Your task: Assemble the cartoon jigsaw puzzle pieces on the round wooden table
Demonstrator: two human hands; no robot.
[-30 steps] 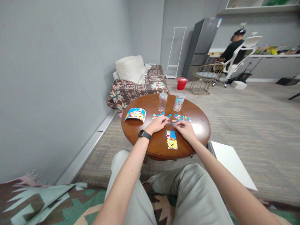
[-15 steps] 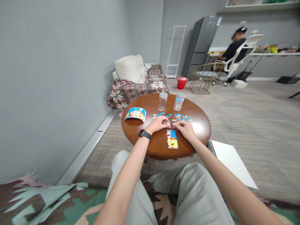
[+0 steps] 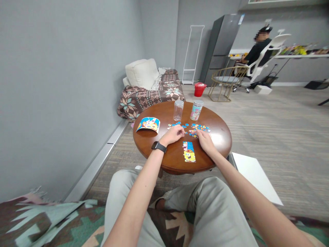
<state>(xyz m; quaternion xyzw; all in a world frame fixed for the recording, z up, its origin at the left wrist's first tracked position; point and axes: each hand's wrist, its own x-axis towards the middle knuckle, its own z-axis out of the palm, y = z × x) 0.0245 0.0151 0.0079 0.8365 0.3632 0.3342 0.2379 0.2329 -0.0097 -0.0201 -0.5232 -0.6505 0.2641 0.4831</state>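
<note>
On the round wooden table (image 3: 159,151), a partly joined jigsaw puzzle strip (image 3: 189,152) shows a yellow cartoon figure on blue. My left hand (image 3: 175,135) rests beyond its upper left, fingers curled in a pinch; whatever is between them is hidden. My right hand (image 3: 205,140) reaches with fingers stretched out to the near edge of a pile of loose puzzle pieces (image 3: 200,128). More loose pieces (image 3: 177,124) lie just past my left hand. A curved picture sheet (image 3: 148,125) with the cartoon stands at the table's left.
A clear jar (image 3: 178,111) and a printed jar (image 3: 196,110), both with silvery lids, stand at the table's far side. A white panel (image 3: 255,178) is at the right. Beyond are a covered sofa (image 3: 164,87), a red bin (image 3: 199,90), a gold-framed chair (image 3: 227,80) and a seated person (image 3: 259,48).
My hands have moved apart: the right shifted slightly right and away to the pile, and the left drew slightly left with its fingers more curled. My left knee has swung outward.
</note>
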